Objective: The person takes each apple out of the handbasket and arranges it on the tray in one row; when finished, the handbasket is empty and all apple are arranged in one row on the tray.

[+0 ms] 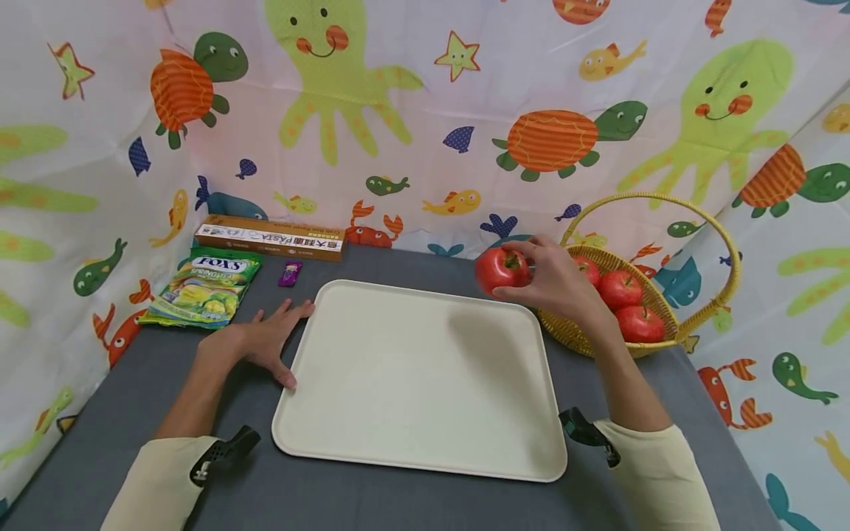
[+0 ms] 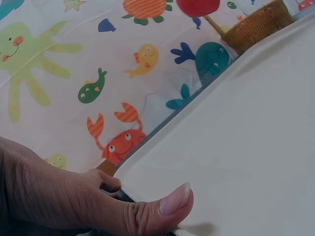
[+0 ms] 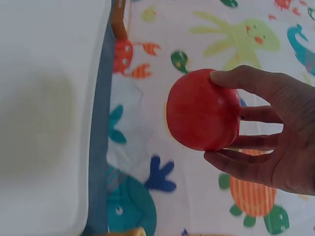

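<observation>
A red tomato [image 1: 498, 271] is held up by my right hand [image 1: 554, 280], above the far right corner of a cream tray [image 1: 425, 383]. Thumb and fingers grip its sides, as the right wrist view shows, with the smooth red skin of the tomato [image 3: 202, 110] facing out. My left hand [image 1: 265, 341] rests at the tray's left edge, fingers spread, the thumb [image 2: 172, 204] lying at the rim. Just right of the tray stands a yellow wicker basket [image 1: 571, 335] with several red apples [image 1: 620, 289] in it, partly behind my right hand and forearm.
Beyond my left hand lie a green FOX'S candy bag [image 1: 209, 287], a small purple wrapped sweet [image 1: 290, 273] and a long brown pasta box [image 1: 272, 237]. The basket's tall handle [image 1: 733, 265] arches up at the right. A sea-animal printed cloth [image 1: 425, 110] hangs behind the grey table [image 1: 372, 501].
</observation>
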Motion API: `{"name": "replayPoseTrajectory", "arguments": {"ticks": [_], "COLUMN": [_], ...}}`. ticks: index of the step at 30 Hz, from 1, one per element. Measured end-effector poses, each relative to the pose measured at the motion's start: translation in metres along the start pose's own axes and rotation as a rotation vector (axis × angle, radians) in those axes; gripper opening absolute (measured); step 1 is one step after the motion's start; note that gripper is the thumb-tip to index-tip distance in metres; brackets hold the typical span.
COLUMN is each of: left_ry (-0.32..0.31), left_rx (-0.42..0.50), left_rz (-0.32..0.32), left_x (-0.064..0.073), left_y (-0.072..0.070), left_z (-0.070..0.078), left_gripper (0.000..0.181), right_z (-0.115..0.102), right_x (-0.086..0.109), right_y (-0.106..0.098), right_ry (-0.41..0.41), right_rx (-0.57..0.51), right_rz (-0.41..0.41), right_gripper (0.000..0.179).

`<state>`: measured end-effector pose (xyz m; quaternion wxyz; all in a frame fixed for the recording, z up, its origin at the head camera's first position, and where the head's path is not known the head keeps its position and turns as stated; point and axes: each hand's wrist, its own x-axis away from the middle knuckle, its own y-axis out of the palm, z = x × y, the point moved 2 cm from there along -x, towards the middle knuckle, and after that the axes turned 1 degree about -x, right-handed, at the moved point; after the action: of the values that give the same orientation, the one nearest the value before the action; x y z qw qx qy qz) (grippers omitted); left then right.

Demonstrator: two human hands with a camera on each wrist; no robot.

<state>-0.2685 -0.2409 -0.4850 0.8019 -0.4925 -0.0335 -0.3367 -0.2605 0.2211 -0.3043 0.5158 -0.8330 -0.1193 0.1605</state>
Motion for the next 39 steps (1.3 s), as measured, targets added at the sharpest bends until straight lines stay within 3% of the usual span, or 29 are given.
{"name": "replayPoseTrajectory", "arguments": {"ticks": [8,15,21,30,39], "left_ry": [0.017,0.004,0.045,-0.016,-0.053], "left_rx": [-0.002,0.023,0.024,-0.013,-0.045], "left_rz": [-0.003,-0.035,-0.014,-0.016,-0.054], "left_x": [0.004,0.017,0.017,0.011,0.016], "left_y": [-0.002,-0.011,-0.014,-0.007,-0.012], "left_z": [0.004,0.028,0.029,0.023,0.031], "left_gripper": [0.152,0.149,0.148,0.148,0.144], "right_z": [-0.036,-0.063,-0.087,-0.114,-0.135], "right_x": [-0.018,-0.027,-0.035,-0.05,-0.069], "right_y": [0.029,0.054,0.087,0.132,0.159], "right_ry": [-0.134,-0.193,-0.232,-0.247,-0.274], "right_rx": [-0.053,-0.088,-0.12,-0.15,-0.112], "right_rz": [-0.031,-0.066,-0.131,-0.232,-0.265], "right_gripper": [0.071,0.071,0.07,0.069,0.068]}}
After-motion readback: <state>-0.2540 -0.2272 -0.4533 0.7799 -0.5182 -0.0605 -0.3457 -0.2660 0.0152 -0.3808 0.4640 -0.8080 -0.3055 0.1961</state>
